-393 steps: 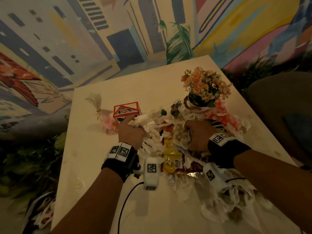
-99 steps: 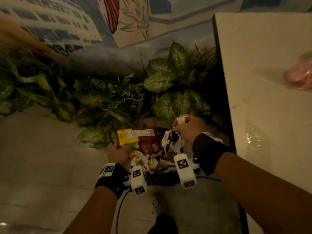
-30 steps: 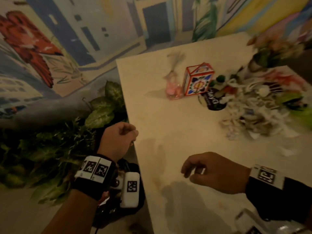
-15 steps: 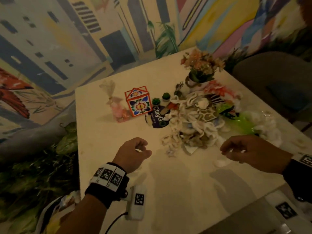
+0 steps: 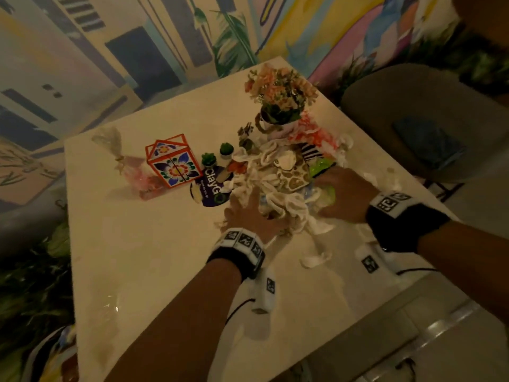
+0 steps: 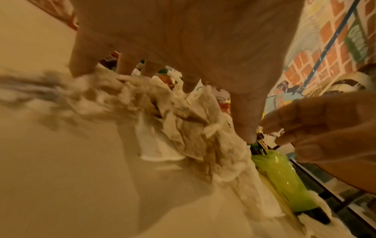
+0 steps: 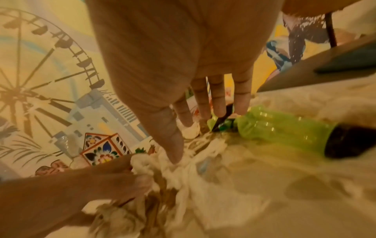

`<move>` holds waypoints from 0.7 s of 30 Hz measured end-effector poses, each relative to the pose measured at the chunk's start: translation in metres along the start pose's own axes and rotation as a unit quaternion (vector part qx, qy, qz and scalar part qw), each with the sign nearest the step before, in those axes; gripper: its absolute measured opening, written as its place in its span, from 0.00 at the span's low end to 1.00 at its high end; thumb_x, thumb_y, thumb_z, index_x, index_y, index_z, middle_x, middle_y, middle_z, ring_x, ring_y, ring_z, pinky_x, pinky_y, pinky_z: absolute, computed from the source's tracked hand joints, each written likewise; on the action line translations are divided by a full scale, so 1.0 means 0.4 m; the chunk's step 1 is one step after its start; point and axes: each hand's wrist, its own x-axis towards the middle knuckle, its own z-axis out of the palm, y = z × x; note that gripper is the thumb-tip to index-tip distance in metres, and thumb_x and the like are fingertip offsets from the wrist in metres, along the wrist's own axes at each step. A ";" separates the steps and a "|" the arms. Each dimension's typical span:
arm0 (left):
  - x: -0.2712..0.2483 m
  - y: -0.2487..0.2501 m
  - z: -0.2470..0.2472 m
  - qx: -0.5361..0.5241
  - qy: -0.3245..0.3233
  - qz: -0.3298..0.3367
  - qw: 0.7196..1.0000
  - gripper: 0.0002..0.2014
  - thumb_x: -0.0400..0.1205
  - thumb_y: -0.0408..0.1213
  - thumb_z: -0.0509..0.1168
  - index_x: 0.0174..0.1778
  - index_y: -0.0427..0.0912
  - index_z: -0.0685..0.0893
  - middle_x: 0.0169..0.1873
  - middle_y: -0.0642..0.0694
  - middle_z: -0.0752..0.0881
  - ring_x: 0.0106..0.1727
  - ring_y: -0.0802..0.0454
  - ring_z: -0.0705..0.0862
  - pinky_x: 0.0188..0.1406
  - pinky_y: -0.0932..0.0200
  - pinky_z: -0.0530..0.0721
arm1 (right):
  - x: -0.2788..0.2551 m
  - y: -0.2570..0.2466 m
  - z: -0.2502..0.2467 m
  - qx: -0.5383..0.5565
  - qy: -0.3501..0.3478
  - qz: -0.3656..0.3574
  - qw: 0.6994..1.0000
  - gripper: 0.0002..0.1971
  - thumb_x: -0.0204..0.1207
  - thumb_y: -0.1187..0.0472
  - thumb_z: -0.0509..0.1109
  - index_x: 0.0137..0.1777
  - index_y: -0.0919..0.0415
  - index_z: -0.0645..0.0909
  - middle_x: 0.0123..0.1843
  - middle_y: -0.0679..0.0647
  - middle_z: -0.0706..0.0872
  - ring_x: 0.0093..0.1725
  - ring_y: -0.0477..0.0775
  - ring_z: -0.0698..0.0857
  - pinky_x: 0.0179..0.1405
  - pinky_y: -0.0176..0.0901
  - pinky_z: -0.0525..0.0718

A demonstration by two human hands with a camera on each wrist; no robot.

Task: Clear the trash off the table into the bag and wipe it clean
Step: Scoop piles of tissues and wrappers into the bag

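Note:
A pile of crumpled white tissues and wrappers [image 5: 278, 188] lies mid-table beside a green plastic bottle [image 7: 284, 128] on its side. My left hand [image 5: 245, 205] comes at the pile's near-left side, fingers spread with their tips on the tissues [image 6: 162, 120]. My right hand [image 5: 338, 194] is on the pile's right side; its straight fingers [image 7: 217, 103] reach down by the green bottle [image 6: 280, 177] and its thumb presses on tissue. Neither hand has lifted anything. A striped bag [image 5: 52, 354] shows on the floor by the table's near-left corner.
On the pale table [image 5: 151, 257] stand a flower pot [image 5: 278, 106], a patterned box [image 5: 173, 161], a pink pouch [image 5: 132, 166], two tiny cacti [image 5: 208, 159] and a purple lid [image 5: 212, 188]. A tissue scrap [image 5: 314, 260] lies nearer me. A chair [image 5: 427, 119] is at right.
Both hands came back from the bag on the floor empty, moved forward over the table and now touch the trash pile from either side.

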 end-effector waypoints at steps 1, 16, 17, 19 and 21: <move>0.001 0.021 0.013 0.021 -0.003 0.002 1.000 0.59 0.58 0.78 0.64 0.80 0.67 0.39 0.82 0.45 0.33 0.82 0.30 0.41 0.76 0.27 0.54 | 0.002 -0.007 0.018 -0.005 -0.017 -0.002 1.000 0.39 0.65 0.46 0.79 0.76 0.50 0.68 0.77 0.56 0.67 0.76 0.61 0.66 0.75 0.53 0.68; 0.013 -0.087 0.062 -0.016 0.192 0.081 0.978 0.13 0.73 0.38 0.71 0.51 0.40 0.82 0.68 0.41 0.67 0.62 0.38 0.72 0.63 0.49 0.75 | 0.091 -0.018 0.120 -0.037 -0.059 0.018 0.997 0.49 0.62 0.43 0.79 0.80 0.37 0.54 0.79 0.55 0.56 0.75 0.67 0.64 0.71 0.59 0.72; 0.013 -0.096 0.052 -0.039 0.189 0.071 0.979 0.10 0.73 0.35 0.70 0.48 0.38 0.82 0.64 0.41 0.68 0.56 0.39 0.75 0.58 0.52 0.77 | 0.092 -0.022 0.119 -0.031 -0.050 0.016 0.998 0.47 0.63 0.44 0.79 0.79 0.38 0.57 0.77 0.56 0.60 0.72 0.67 0.66 0.69 0.58 0.73; 0.012 -0.106 0.027 -0.082 0.177 0.041 0.980 0.06 0.73 0.28 0.67 0.40 0.38 0.76 0.56 0.41 0.71 0.44 0.43 0.73 0.43 0.58 0.74 | 0.096 -0.025 0.118 -0.011 -0.046 0.020 0.999 0.41 0.63 0.46 0.79 0.75 0.39 0.64 0.72 0.57 0.63 0.68 0.65 0.70 0.66 0.55 0.76; 0.012 -0.121 0.008 -0.108 0.175 0.018 0.978 0.09 0.72 0.26 0.66 0.36 0.39 0.72 0.48 0.41 0.72 0.39 0.45 0.70 0.30 0.60 0.66 | 0.100 -0.034 0.114 -0.010 -0.054 0.025 0.998 0.36 0.62 0.44 0.79 0.71 0.41 0.69 0.70 0.57 0.64 0.66 0.64 0.72 0.64 0.54 0.78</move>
